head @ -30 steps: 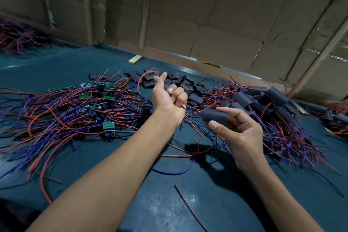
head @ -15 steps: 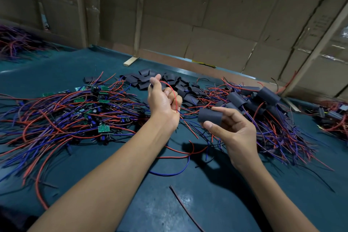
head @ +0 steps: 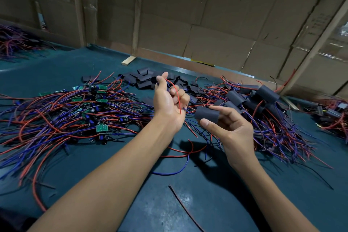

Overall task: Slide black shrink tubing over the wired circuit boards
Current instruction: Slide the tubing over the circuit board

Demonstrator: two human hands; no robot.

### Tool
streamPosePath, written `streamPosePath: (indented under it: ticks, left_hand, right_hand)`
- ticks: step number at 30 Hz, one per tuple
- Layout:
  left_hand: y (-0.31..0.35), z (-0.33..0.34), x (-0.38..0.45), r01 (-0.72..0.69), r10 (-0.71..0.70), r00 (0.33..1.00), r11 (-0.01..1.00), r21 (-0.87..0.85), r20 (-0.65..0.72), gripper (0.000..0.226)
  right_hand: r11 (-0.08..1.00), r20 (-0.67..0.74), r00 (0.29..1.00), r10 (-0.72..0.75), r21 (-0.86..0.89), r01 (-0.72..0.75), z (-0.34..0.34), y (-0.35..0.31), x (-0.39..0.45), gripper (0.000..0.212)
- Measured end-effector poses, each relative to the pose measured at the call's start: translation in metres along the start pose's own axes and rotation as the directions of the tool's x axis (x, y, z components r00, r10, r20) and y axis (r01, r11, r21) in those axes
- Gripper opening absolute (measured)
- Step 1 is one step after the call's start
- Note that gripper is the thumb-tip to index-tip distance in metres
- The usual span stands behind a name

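Pinching tube piece (head: 207,115) in right hand (head: 233,133) fingers | left hand (head: 167,103) fingers curled round red wire (head: 176,94)

- a makeshift assembly workshop, the sort where small electronics get put together by hand.
- the teal work table (head: 216,203) is heaped with red and blue wires (head: 47,118) soldered to small green circuit boards (head: 101,128).
- loose cut pieces of black shrink tubing (head: 145,81) lie piled at the back, with sleeved boards (head: 267,93) stacked to the right.
- the walls are flattened cardboard sheets (head: 216,15) fixed to bare wooden posts (head: 138,11).
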State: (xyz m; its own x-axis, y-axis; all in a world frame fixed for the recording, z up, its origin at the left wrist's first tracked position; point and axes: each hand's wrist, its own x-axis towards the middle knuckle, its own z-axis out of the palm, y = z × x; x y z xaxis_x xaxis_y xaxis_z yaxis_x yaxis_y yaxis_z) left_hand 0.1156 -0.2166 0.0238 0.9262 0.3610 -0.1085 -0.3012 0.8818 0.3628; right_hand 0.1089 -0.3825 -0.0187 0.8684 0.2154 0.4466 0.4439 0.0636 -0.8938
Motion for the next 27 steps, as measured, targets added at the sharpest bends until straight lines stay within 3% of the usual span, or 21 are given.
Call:
streamPosePath:
  ticks: [3,6,8,11,16,19,22,27]
  left_hand:
    - [-0.008,0.004,-0.005,0.046,-0.047,0.996,0.999,0.012,0.071,0.038]
    - [-0.021,0.002,-0.012,0.102,-0.128,0.982,0.977,0.188,0.136,0.042]
    - [-0.027,0.000,-0.016,0.133,-0.193,0.965,0.945,0.300,0.179,0.045]
    - [-0.028,0.002,-0.019,0.170,-0.252,0.942,0.928,0.333,0.222,0.043]
    - [-0.027,0.000,-0.013,0.123,-0.204,0.956,0.931,0.343,0.213,0.025]
    - [-0.027,-0.004,-0.013,0.178,-0.254,0.952,0.913,0.368,0.168,0.014]
    - [-0.027,-0.007,-0.012,0.207,-0.259,0.963,0.892,0.402,0.078,0.008]
    - [-0.027,-0.010,-0.012,0.296,-0.343,0.939,0.851,0.435,0.032,0.014]
  right_hand:
    - [1.000,-0.030,0.999,-0.013,-0.005,0.013,0.001,-0.002,0.000,0.035]
    - [0.999,-0.063,0.998,-0.031,0.014,0.032,0.001,-0.004,0.000,0.034]
    - [0.996,-0.097,0.995,-0.024,0.088,0.032,0.000,-0.005,0.001,0.032]
    - [0.965,-0.123,0.992,0.034,0.263,-0.001,-0.003,-0.011,0.004,0.030]
    - [0.879,-0.134,0.982,0.129,0.474,-0.051,-0.009,-0.018,0.011,0.042]
    - [0.801,-0.072,0.989,0.128,0.596,-0.060,-0.012,-0.020,0.012,0.041]
    - [0.776,-0.008,0.993,0.115,0.625,-0.084,-0.015,-0.019,0.012,0.039]
    - [0.795,-0.046,0.990,0.135,0.602,-0.080,-0.015,-0.014,0.013,0.035]
